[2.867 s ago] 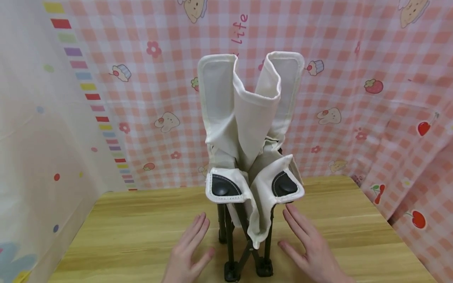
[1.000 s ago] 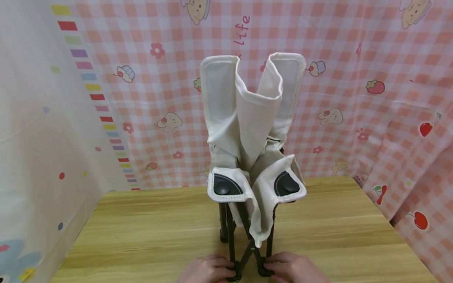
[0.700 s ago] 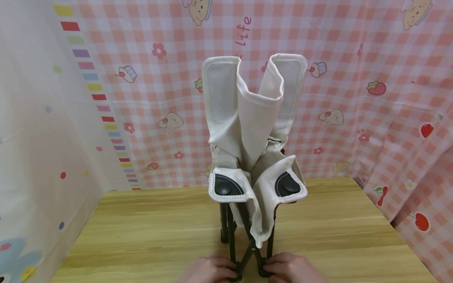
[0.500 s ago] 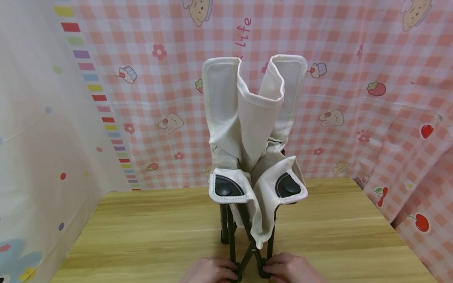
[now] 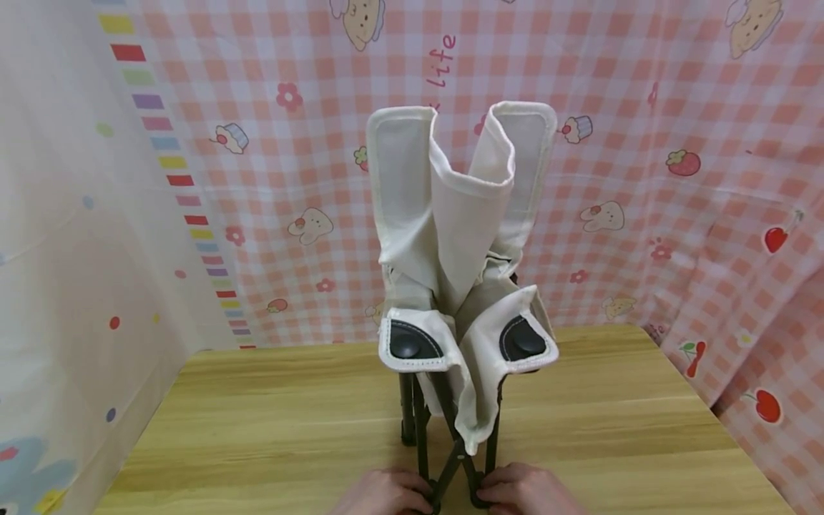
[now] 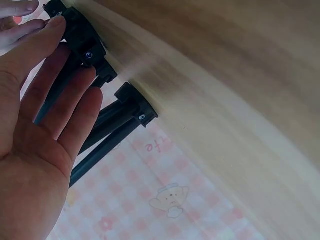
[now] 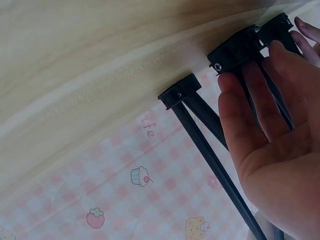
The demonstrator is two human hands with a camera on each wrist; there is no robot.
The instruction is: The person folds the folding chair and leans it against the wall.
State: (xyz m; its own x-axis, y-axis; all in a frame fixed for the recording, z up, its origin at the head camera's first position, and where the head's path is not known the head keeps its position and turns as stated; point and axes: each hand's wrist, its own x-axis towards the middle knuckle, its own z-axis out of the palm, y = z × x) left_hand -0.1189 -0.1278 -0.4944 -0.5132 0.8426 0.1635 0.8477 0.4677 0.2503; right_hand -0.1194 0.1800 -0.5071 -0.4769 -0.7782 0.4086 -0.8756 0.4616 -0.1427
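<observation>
A folding chair with off-white canvas and a dark frame stands upright, partly folded, on the wooden table. Its canvas hangs in folds, with black corner patches in front. Low at the front, my left hand holds the left front foot, and my right hand holds the right one. In the left wrist view, the thumb and fingers pinch the black plastic foot. The right wrist view shows the other front foot between thumb and fingers. Both wrists are cut off by the head view's lower edge.
The wooden table extends on both sides of the chair. Behind it hangs a pink checked cloth with cartoon prints, and a whitish curtain borders the left. The chair's rear feet stand farther back.
Both hands were apart from the chair with fingers extended at first. They have come down and taken hold of its front feet, staying there since. The chair keeps its shape.
</observation>
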